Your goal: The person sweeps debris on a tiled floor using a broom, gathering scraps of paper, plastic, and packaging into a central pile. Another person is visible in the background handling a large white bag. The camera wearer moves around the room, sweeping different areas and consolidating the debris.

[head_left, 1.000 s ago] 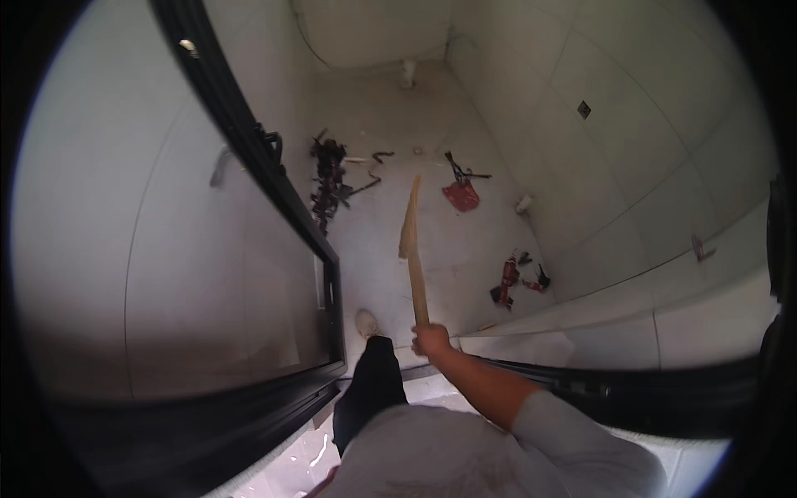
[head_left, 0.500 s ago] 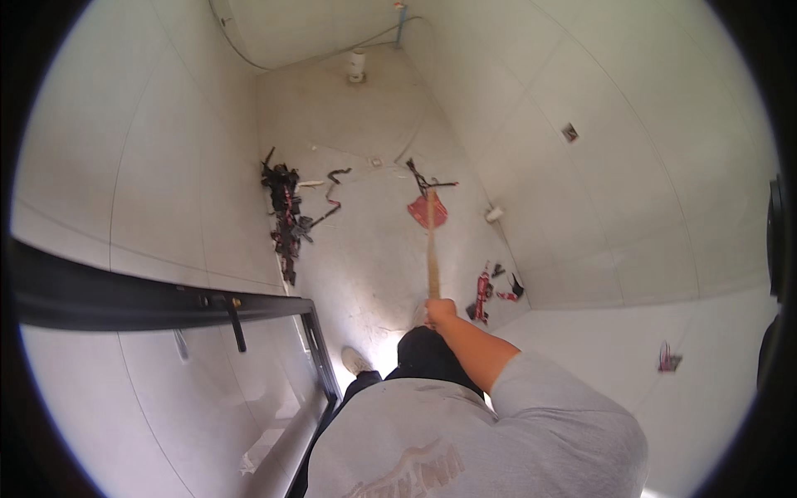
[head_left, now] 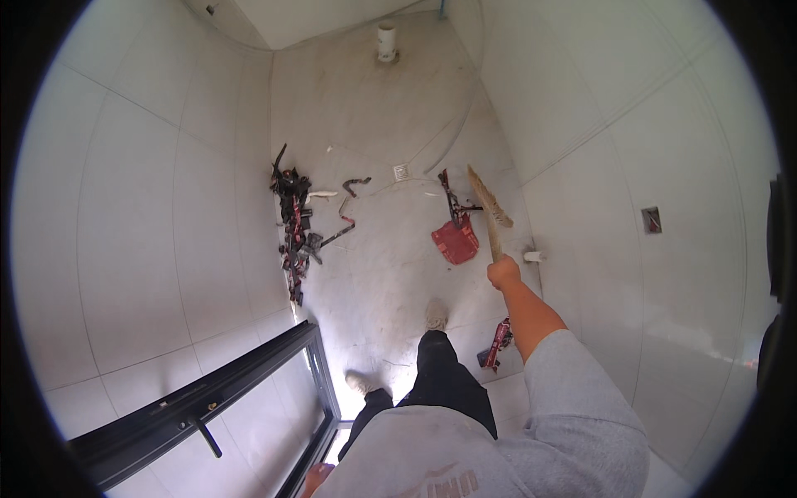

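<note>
My right hand [head_left: 503, 272] is closed around the handle of a straw broom [head_left: 491, 203]. Its fanned straw end rests at or just above the floor near the right wall. Just left of the broom lies a crumpled red piece of packaging [head_left: 455, 242], with dark strips [head_left: 450, 195] of scrap touching its far side. At the lower edge, my left hand [head_left: 318, 476] shows only in part beside the dark door frame [head_left: 311, 448]. Its fingers are mostly hidden, so I cannot tell whether it grips the frame.
Black and red scraps [head_left: 292, 224] are heaped along the left wall, with a bent strip [head_left: 344, 220] beside them. More red scrap [head_left: 498, 344] lies below my right forearm. A white pipe stub [head_left: 387, 43] stands at the back; another [head_left: 534, 256] is by the right wall. A glazed door [head_left: 207, 407] stands at lower left.
The broom has swung to the right, and its straw end now shows beside the red packaging. My left hand has come into view by the door frame. The view has shifted too.
</note>
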Demonstrator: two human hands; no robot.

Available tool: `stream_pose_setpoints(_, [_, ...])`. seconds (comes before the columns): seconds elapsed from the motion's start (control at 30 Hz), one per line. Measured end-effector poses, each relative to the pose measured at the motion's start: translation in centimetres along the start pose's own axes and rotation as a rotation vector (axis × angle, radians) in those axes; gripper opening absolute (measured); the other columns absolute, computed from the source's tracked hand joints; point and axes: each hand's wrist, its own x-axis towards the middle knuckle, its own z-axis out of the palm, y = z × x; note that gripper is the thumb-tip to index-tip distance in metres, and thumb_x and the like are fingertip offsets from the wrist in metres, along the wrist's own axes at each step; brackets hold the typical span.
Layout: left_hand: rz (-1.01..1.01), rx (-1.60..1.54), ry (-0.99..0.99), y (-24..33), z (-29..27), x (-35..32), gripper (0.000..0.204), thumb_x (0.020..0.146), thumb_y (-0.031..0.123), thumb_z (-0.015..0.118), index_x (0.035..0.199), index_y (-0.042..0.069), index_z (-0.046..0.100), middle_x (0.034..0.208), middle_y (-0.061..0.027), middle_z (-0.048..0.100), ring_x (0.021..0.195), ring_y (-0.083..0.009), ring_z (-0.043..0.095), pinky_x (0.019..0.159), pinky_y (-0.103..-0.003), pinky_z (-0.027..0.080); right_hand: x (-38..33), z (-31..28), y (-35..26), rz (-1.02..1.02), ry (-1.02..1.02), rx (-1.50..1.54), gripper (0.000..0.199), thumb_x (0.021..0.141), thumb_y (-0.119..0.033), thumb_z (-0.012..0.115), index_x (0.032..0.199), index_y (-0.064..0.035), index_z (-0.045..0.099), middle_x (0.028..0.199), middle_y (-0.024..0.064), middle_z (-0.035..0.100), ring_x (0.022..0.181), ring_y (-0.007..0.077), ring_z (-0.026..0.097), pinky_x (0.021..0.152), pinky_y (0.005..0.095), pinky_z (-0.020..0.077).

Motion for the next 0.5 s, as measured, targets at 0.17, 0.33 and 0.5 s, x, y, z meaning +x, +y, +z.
stream_pose_setpoints(0.17, [0.356,0.216,-0.006,7.0,-0.5,-1.6,0.015,0.084,0.023,0.065,0.093,0.013,0.073,0.098,-0.0071,0.071,0.093,-0.0229,0.069,0.081,-0.036,0.054,-3.9,7.8,-2.4,-0.068,-0.229,-0.047,0.033,0.082,-0.016,0.059,0.107,0.0050,0.059,0.075,0.0207,0.070,0.059,0.0297,0.069,0.054,0.0425,0.0568])
stream_pose_setpoints(0.33, [-0.035,-0.126,0.054,18.4,-2.8,-4.9,0.020,0.086,0.020,0.063,0.095,0.004,0.071,0.096,-0.0107,0.072,0.087,-0.0191,0.070,0.078,-0.032,0.056,-17.9,8.0,-7.8,-0.026,-0.596,-0.074,0.024,0.084,-0.017,0.060,0.095,0.0048,0.064,0.068,0.0191,0.068,0.052,0.0274,0.066,0.048,0.0396,0.0532])
stream_pose_setpoints(0.5, [0.138,-0.482,0.114,14.0,1.4,-2.4,0.021,0.089,0.016,0.061,0.101,-0.002,0.066,0.089,-0.0116,0.070,0.077,-0.0199,0.070,0.065,-0.030,0.055,-25.4,6.6,-9.6,0.089,-0.900,-0.044,0.021,0.085,-0.016,0.062,0.098,0.0006,0.065,0.063,0.0130,0.064,0.045,0.0218,0.058,0.039,0.0354,0.0446])
